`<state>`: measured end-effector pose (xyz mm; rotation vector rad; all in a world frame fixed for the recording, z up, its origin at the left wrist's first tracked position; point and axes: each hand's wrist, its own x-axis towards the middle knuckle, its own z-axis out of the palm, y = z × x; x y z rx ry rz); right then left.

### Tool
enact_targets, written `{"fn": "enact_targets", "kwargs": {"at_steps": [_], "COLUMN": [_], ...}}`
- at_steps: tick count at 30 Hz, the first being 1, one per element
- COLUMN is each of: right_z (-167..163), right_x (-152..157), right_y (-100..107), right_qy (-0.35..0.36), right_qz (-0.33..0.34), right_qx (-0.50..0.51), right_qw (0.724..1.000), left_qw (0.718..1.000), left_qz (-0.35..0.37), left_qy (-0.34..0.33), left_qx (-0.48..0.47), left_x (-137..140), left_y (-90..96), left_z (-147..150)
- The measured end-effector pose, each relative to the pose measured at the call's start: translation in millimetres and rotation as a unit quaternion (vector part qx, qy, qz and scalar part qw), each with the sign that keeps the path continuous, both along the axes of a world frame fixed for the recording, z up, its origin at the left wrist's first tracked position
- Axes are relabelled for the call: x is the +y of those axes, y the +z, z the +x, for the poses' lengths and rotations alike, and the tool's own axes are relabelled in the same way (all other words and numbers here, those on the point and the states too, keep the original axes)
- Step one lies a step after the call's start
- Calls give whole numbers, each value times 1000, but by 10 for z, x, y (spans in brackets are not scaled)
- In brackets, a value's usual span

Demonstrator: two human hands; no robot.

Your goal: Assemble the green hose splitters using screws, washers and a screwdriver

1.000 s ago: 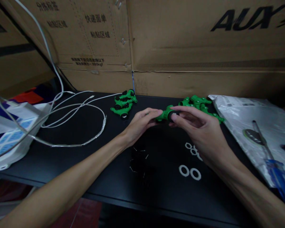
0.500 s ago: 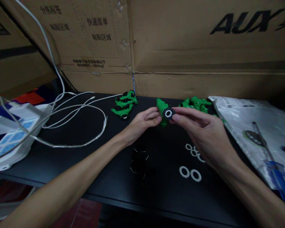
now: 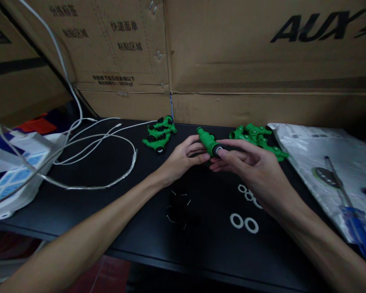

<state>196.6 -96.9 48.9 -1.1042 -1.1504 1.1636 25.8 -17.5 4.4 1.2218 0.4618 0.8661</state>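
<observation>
Printed cardboard (image 3: 262, 61) stands across the back, the letters AUX legible at upper right. Before it is a dark tabletop (image 3: 125, 228). At the right side a pale plastic bag (image 3: 305, 146) lies flat; at the left edge sits a white power strip (image 3: 21, 175) with plugs in it and a looped pale cable (image 3: 88, 188) trailing across the surface beside it. Both hands are raised over the middle of the table. The left hand (image 3: 187, 156) has its thumb and fingers clamped on the body of a green fitting (image 3: 207, 140); the right hand (image 3: 256, 162) has thumb and fingers closed on the black collar (image 3: 216, 150) at the fitting's near end — the thumb tip set against a pale spot in the opening. The fitting is tilted, its narrow end pointing up and away to the left. A blue-handled screwdriver (image 3: 356, 226) rests with its shaft on the bag. Behind the right hand is a group of green pieces (image 3: 259, 136); left of the left hand, a second group with black parts (image 3: 158, 136). Nearer the front lie some black pieces (image 3: 179, 203) — their outlines appear merged with the dark surface, and a count is not reliable. Right of these are two white rings (image 3: 246, 223) side by side, with smaller white rings (image 3: 245, 195) just behind, partly covered by the right hand.
</observation>
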Motion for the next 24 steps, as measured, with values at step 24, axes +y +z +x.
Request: {"fn": "enact_targets", "kwargs": {"at_steps": [24], "right_z": [64], "right_x": [-24], "right_y": [-27], "right_qy": [21], "right_qz": [-30], "right_qx": [7], "right_qw": [999], "left_qw": [997], "left_qz": [61], "left_qy": [10], "left_qx": [37], "left_x": [9], "left_y": [-6], "left_z": [-10]}}
